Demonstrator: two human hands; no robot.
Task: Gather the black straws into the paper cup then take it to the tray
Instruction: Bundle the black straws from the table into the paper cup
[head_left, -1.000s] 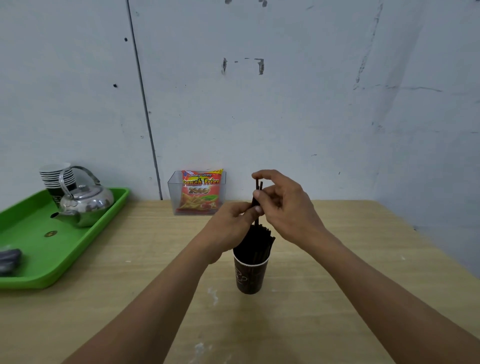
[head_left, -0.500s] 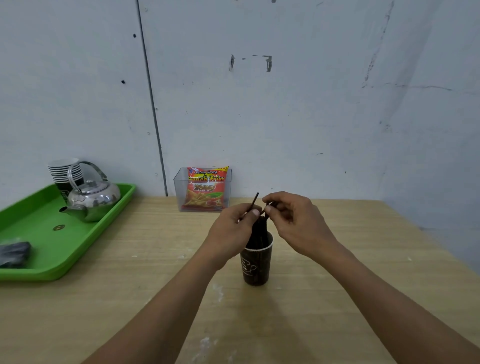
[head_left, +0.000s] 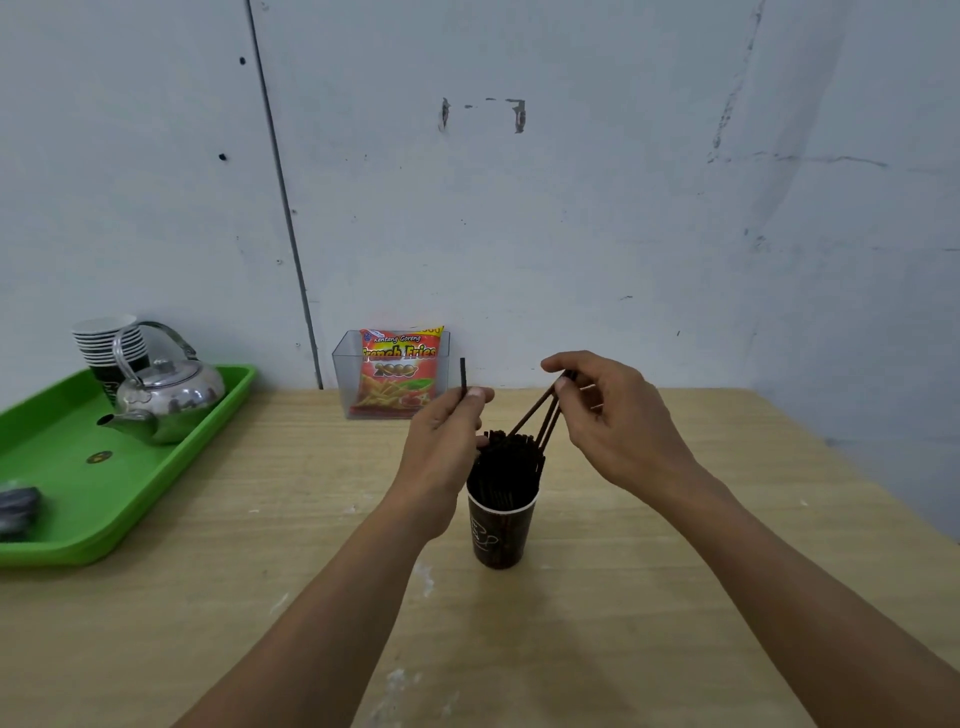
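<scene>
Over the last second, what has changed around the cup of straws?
The left hand and right hand, pinched together above the paper cup, moved apart: the left now holds one straw upright, the right tilts a few straws rightward. Cup, tray and kettle stayed put.

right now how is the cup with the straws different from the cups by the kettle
The straw cup is a single cup standing on the wooden table; the stacked cups are nested and stand on the green tray. The straw cup is packed with black straws; no straws stick out of the stacked cups. The kettle partly hides the stacked cups, not the straw cup. Both are upright, dark outside with white rims.
</scene>
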